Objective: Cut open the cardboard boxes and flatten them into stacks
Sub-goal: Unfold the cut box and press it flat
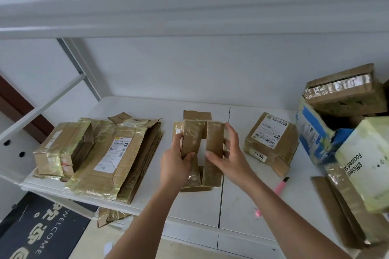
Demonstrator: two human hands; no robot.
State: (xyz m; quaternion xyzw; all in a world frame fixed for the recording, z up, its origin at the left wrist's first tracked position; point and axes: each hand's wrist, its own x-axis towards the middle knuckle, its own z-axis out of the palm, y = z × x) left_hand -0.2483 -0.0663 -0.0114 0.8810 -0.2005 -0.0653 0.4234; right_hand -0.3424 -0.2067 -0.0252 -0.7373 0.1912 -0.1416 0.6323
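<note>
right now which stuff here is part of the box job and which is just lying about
Job: opened box held by left hand and right hand; flattened stack; sealed box; pink cutter; box pile.
Lying about: welcome mat; cardboard scrap on floor.

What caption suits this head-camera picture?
Both hands, left hand and right hand, grip an opened cardboard box above a white table.

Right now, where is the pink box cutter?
In the head view, the pink box cutter lies on the white table, right of centre, partly hidden behind the right forearm, just in front of the small labelled box.
</note>
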